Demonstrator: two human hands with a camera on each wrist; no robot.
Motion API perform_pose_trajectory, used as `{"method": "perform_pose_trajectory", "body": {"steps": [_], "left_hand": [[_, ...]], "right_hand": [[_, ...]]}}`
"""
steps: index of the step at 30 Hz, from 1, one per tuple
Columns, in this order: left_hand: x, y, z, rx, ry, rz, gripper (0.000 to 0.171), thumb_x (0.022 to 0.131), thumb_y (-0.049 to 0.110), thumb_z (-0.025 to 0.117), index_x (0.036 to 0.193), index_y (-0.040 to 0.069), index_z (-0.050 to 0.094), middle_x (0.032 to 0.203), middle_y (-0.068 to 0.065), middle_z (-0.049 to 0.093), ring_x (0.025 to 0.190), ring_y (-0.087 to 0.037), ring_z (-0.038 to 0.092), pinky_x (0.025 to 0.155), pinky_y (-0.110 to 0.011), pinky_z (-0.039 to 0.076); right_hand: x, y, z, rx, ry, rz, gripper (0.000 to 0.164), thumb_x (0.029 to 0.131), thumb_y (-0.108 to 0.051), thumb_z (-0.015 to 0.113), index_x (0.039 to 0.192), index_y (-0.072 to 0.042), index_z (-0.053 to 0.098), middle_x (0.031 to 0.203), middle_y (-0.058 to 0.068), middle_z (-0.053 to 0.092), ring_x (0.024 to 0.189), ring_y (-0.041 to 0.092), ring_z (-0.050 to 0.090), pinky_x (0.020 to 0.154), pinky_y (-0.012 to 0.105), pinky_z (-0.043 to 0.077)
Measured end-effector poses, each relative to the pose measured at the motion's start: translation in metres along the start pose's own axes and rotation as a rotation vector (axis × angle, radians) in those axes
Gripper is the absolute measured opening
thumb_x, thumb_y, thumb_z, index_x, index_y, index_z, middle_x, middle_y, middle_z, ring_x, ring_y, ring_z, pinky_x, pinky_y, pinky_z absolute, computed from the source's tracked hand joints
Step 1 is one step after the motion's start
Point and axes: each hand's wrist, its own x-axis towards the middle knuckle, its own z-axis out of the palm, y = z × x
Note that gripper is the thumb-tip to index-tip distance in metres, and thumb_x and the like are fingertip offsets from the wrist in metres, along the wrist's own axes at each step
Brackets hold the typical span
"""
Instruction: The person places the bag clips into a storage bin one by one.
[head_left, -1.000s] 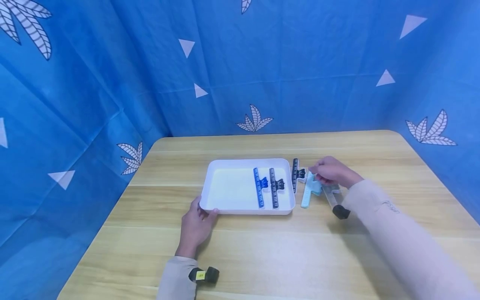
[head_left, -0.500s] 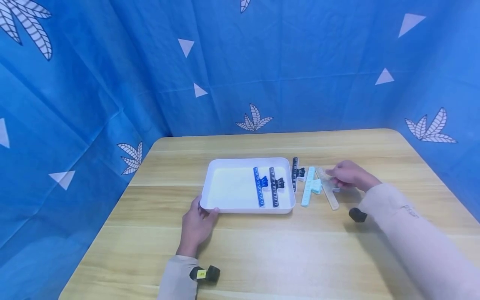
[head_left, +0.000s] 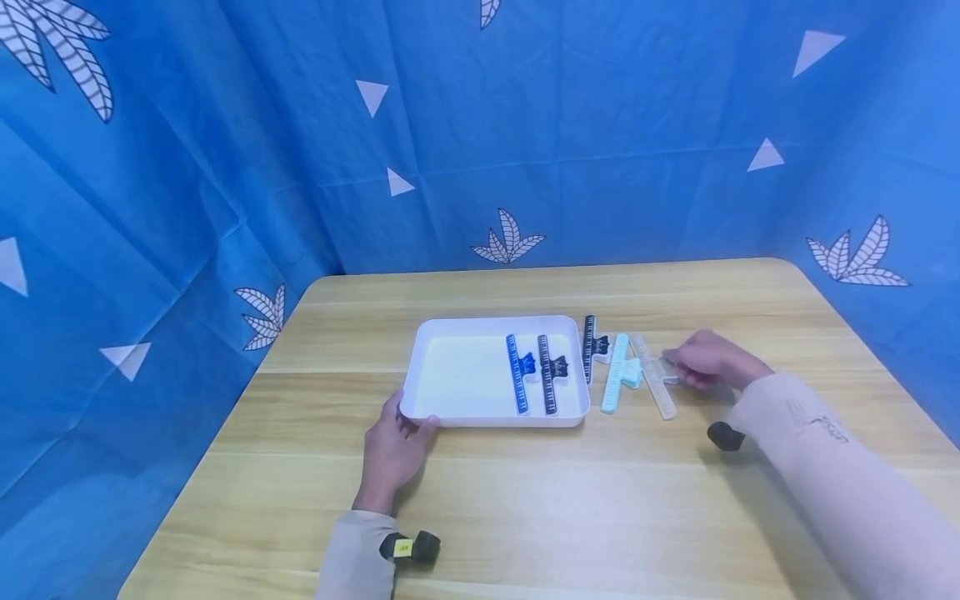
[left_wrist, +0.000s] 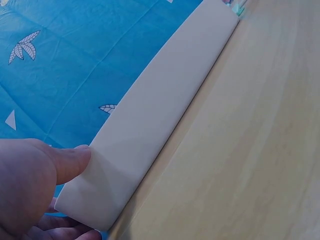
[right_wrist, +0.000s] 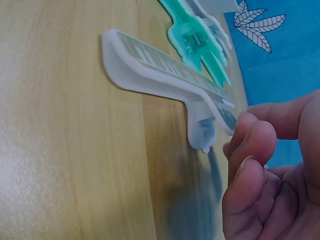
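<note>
My left hand (head_left: 393, 454) grips the near left corner of a white tray (head_left: 487, 422); in the left wrist view the thumb (left_wrist: 72, 162) lies against the tray wall (left_wrist: 150, 115) and the fingers go under it. My right hand (head_left: 708, 360) is at the handle of a clear ruler clip (head_left: 654, 379) lying on the table. Its fingers (right_wrist: 247, 185) are curled, with fingertips close to the clip (right_wrist: 155, 70); whether they pinch it cannot be made out. A teal ruler clip (head_left: 617, 375) lies just left of the clear one.
Inside the tray, at its right side, lie a blue ruler clip (head_left: 517, 375) and a black ruler clip (head_left: 547, 375). Another black ruler clip (head_left: 589, 350) lies along the tray's right edge. A blue patterned cloth (head_left: 600, 125) hangs behind the wooden table (head_left: 525, 508).
My right hand has moved right, from the teal clip to the clear clip's handle, uncovering both clips. The left hand and the tray stay in place.
</note>
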Motion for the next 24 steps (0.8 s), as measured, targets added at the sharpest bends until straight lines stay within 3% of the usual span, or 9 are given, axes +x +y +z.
{"method": "perform_pose_trajectory", "body": {"steps": [24], "left_hand": [[-0.0008, 0.0027, -0.0019, 0.016, 0.015, -0.006, 0.070, 0.081, 0.034, 0.067, 0.137, 0.008, 0.034, 0.132, -0.017, 0.047, 0.115, -0.030, 0.050, 0.092, -0.039, 0.045]], "right_hand": [[-0.0010, 0.0051, -0.0017, 0.026, -0.039, -0.036, 0.022, 0.092, -0.019, 0.048, 0.084, 0.000, 0.054, 0.059, -0.001, 0.051, 0.047, 0.007, 0.042, 0.044, 0.017, 0.038]]}}
